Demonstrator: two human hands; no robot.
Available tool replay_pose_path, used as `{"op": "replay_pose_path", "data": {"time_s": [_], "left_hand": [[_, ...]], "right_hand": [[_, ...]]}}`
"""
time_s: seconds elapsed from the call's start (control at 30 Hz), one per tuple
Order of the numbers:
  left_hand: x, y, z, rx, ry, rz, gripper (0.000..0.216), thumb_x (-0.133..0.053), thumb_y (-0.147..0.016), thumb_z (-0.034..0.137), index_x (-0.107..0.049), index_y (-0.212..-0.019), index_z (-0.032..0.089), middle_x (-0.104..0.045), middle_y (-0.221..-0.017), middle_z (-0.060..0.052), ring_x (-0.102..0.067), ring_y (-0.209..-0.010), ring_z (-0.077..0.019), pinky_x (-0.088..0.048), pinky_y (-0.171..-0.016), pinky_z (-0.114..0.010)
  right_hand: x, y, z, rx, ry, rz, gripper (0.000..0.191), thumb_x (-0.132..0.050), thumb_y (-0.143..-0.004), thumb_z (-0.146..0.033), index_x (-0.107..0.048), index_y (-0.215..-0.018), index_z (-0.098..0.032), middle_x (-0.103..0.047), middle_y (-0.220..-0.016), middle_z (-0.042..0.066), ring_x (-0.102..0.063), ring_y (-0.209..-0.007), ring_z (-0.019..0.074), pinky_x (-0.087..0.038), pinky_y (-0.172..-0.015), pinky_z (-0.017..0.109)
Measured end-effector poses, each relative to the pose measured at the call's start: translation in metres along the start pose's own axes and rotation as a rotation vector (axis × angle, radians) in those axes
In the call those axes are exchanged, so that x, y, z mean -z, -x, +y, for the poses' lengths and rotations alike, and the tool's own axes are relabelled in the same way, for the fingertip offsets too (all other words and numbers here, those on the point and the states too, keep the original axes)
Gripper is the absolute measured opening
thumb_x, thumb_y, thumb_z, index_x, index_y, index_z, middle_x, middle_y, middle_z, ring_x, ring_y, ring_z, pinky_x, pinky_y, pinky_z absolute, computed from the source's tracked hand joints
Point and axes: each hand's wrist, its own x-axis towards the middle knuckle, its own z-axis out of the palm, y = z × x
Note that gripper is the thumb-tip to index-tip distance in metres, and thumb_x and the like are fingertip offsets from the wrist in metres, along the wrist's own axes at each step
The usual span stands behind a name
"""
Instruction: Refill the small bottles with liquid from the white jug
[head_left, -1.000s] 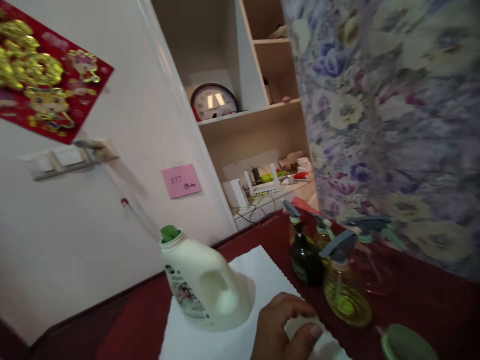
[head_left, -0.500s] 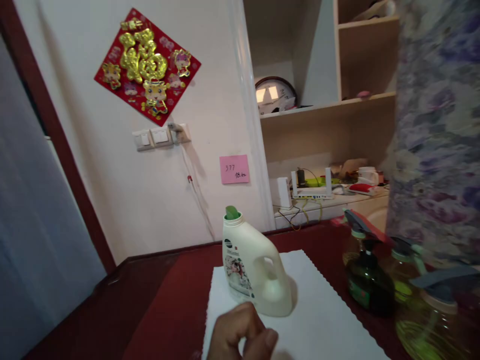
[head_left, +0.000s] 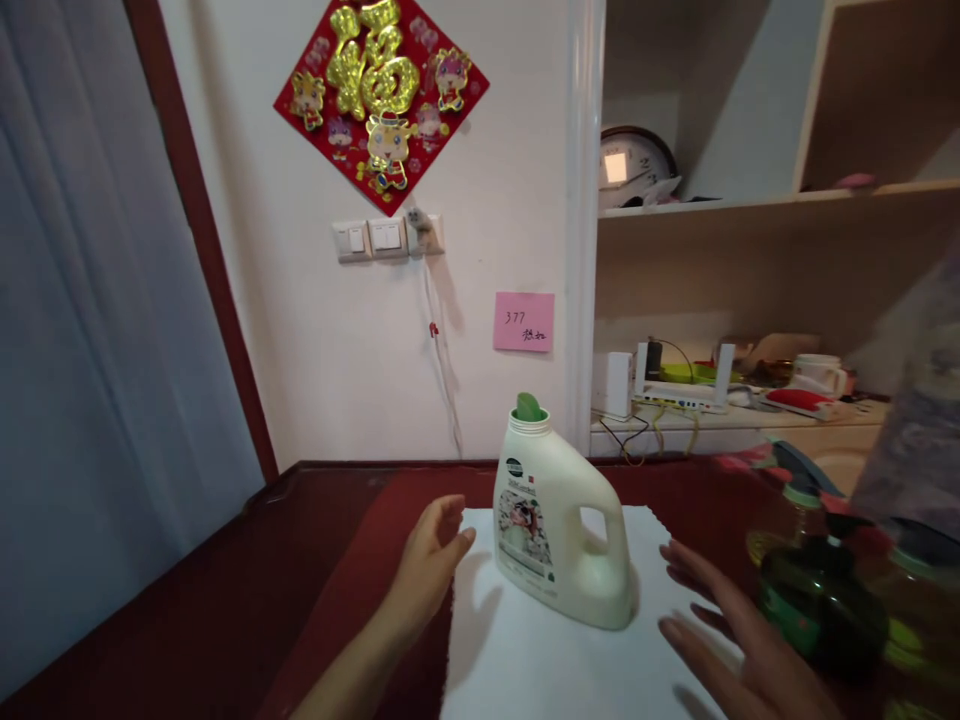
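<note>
A cream detergent jug (head_left: 566,540) stands upright on a white sheet (head_left: 540,675), its top uncapped and a green spout (head_left: 528,408) showing in the neck. The label with a flower picture faces me. To the jug's left, my left hand (head_left: 429,560) is held with fingers curved and thumb apart, holding nothing. My right hand (head_left: 739,635) is on the other side, over the sheet's right part, fingers spread and nothing in them. Neither hand touches the jug.
On the right of the dark red table (head_left: 322,580) stand a dark green pump bottle (head_left: 817,605) and clear bottles (head_left: 799,515) with pump tops. Behind are a wall with a pink note (head_left: 524,322) and shelves holding a router (head_left: 684,395). A curtain (head_left: 82,330) hangs at left.
The view has turned left, shifting the scene rightward. A curled hand was at the bottom centre before; now both my hands show, opened, on either side of the jug. The jug still stands on the sheet.
</note>
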Motion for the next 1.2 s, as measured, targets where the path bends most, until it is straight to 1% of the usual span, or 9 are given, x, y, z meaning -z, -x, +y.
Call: {"op": "replay_pose_path", "data": {"time_s": [0.1, 0.17, 0.33, 0.47, 0.57, 0.77, 0.93, 1.1, 1.2], "left_hand": [[-0.007, -0.009, -0.014, 0.03, -0.008, -0.082, 0.053, -0.071, -0.077, 0.028, -0.059, -0.127, 0.015, -0.057, -0.14, -0.019, -0.055, -0.127, -0.0316, -0.042, -0.105, -0.047], [-0.014, -0.013, -0.015, 0.032, -0.006, -0.131, 0.058, -0.073, -0.077, 0.027, -0.058, -0.132, 0.016, -0.055, -0.144, -0.019, -0.052, -0.13, -0.0334, -0.041, -0.105, -0.05], [-0.03, -0.015, -0.013, 0.005, 0.082, -0.317, 0.058, -0.073, -0.078, 0.026, -0.058, -0.134, 0.023, -0.064, -0.136, -0.012, -0.055, -0.129, -0.0307, -0.041, -0.107, -0.049], [-0.036, -0.016, -0.02, -0.024, 0.167, -0.394, 0.058, -0.071, -0.08, 0.03, -0.057, -0.136, 0.021, -0.066, -0.133, -0.012, -0.058, -0.124, -0.0289, -0.044, -0.105, -0.046], [-0.037, -0.016, -0.025, -0.048, 0.151, -0.388, 0.058, -0.07, -0.081, 0.026, -0.056, -0.137, 0.023, -0.064, -0.135, -0.011, -0.055, -0.128, -0.0298, -0.043, -0.108, -0.047], [-0.033, -0.015, -0.015, -0.176, 0.039, -0.266, 0.067, -0.072, -0.079, 0.026, -0.053, -0.143, 0.025, -0.061, -0.138, -0.012, -0.052, -0.13, -0.0331, -0.038, -0.113, -0.05], [-0.023, -0.01, -0.011, -0.127, 0.051, -0.24, 0.064, -0.073, -0.079, 0.028, -0.056, -0.141, 0.029, -0.059, -0.14, -0.011, -0.053, -0.13, -0.0348, -0.044, -0.109, -0.05], [-0.02, 0.005, -0.025, -0.073, 0.095, -0.205, 0.067, -0.077, -0.077, 0.031, -0.057, -0.141, 0.027, -0.057, -0.143, -0.012, -0.05, -0.134, -0.0365, -0.046, -0.107, -0.049], [-0.02, 0.012, -0.032, -0.034, 0.124, -0.206, 0.071, -0.077, -0.077, 0.033, -0.054, -0.144, 0.026, -0.052, -0.148, -0.013, -0.05, -0.134, -0.0353, -0.047, -0.107, -0.046]], "right_hand": [[-0.025, -0.029, -0.003, -0.096, -0.136, 0.006, 0.074, -0.065, -0.081, -0.059, -0.045, -0.144, -0.025, -0.055, -0.146, 0.015, -0.056, -0.13, 0.0338, -0.054, -0.099, 0.047], [-0.041, -0.042, -0.008, -0.111, -0.184, -0.024, 0.074, -0.062, -0.082, -0.061, -0.043, -0.144, -0.023, -0.056, -0.145, 0.015, -0.056, -0.129, 0.0321, -0.052, -0.1, 0.046], [-0.058, -0.056, -0.013, -0.108, -0.149, -0.069, 0.056, -0.054, -0.088, -0.062, -0.052, -0.129, -0.023, -0.071, -0.115, 0.01, -0.066, -0.104, 0.0282, -0.054, -0.085, 0.039], [-0.059, -0.06, -0.008, -0.123, -0.098, -0.036, 0.049, -0.053, -0.087, -0.063, -0.056, -0.115, -0.023, -0.07, -0.1, 0.008, -0.064, -0.093, 0.0281, -0.051, -0.078, 0.039], [-0.061, -0.062, -0.006, -0.123, -0.097, -0.008, 0.049, -0.054, -0.086, -0.064, -0.055, -0.113, -0.023, -0.069, -0.101, 0.007, -0.063, -0.093, 0.0277, -0.05, -0.079, 0.039], [-0.068, -0.066, -0.015, -0.11, -0.133, 0.043, 0.045, -0.053, -0.089, -0.061, -0.056, -0.11, -0.021, -0.068, -0.102, 0.008, -0.061, -0.097, 0.0275, -0.049, -0.081, 0.038], [-0.064, -0.073, -0.023, -0.078, -0.181, 0.021, 0.049, -0.056, -0.087, -0.06, -0.057, -0.118, -0.022, -0.069, -0.11, 0.008, -0.062, -0.101, 0.0269, -0.05, -0.082, 0.036], [-0.067, -0.066, -0.025, -0.077, -0.225, -0.017, 0.047, -0.058, -0.087, -0.061, -0.06, -0.112, -0.021, -0.072, -0.1, 0.007, -0.064, -0.094, 0.0262, -0.052, -0.078, 0.035], [-0.075, -0.059, -0.026, -0.07, -0.269, -0.038, 0.047, -0.056, -0.089, -0.061, -0.059, -0.116, -0.021, -0.073, -0.104, 0.008, -0.066, -0.096, 0.0263, -0.055, -0.078, 0.035]]}}
